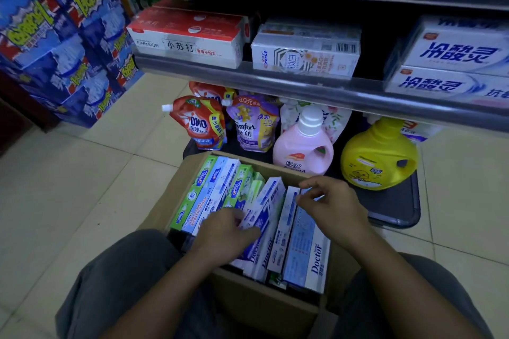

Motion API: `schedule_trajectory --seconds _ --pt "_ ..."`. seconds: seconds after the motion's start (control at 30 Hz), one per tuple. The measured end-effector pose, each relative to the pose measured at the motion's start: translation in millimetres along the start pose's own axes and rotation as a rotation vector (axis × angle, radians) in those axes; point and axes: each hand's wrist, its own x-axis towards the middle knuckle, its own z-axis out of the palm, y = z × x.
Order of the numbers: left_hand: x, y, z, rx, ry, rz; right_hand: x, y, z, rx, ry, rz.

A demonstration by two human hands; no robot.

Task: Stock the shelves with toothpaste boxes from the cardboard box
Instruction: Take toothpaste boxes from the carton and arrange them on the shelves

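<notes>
Head view: where are the toothpaste boxes (209,195)?
— Packed on edge in the cardboard box (259,303), which stands open on the tiled floor (82,173) between the person's knees, its far wall just in front of the bottom shelf (394,206). Green ones run along the left wall, and white and blue ones fill it from the middle to the right wall.
What is the left hand (225,234) doing?
— It holds a white and blue box (271,195) near the middle of the cardboard box, fingers curled over one face and thumb across the other. That box is tilted and stands higher than its neighbours.
And the right hand (333,206)?
— Its fingers and thumb are curled in a narrow pinch round the far end of a pale blue box (305,242), which lies against the right wall, down among the others.
What is on the shelf (275,74) above?
— At its left end there is a red and white box (187,38). Next to it, at the front edge, sits a clear-wrapped pack (305,55) of white boxes. At the right end are two white boxes with blue letters (454,63), one on the other.
And lower down?
— On the bottom shelf, left to right: a red pouch (198,124), a purple pouch (254,126), a pink bottle (303,146) and a yellow bottle (380,154). Blue packs (68,49) are stacked on the floor at the far left
</notes>
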Motion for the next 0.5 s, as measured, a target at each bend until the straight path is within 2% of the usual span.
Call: schedule_trajectory --seconds 0.1,0.23,0.37,0.43,0.5 --pt "-8 4 -29 -0.273 -0.057 0.042 2 0 -4 0.123 0.032 0.016" --pt "-23 11 -55 -0.452 -0.241 0.107 4 -9 -8 0.344 0.085 0.087" --pt "-33 13 -61 -0.593 -0.358 0.083 2 -19 -14 0.553 -0.073 0.275" --pt "-36 12 -56 -0.624 -0.359 0.062 -1 -23 -17 0.592 -0.164 0.285" --pt "-34 9 -54 -0.638 -0.288 0.034 -2 -24 -20 0.639 -0.128 0.253"
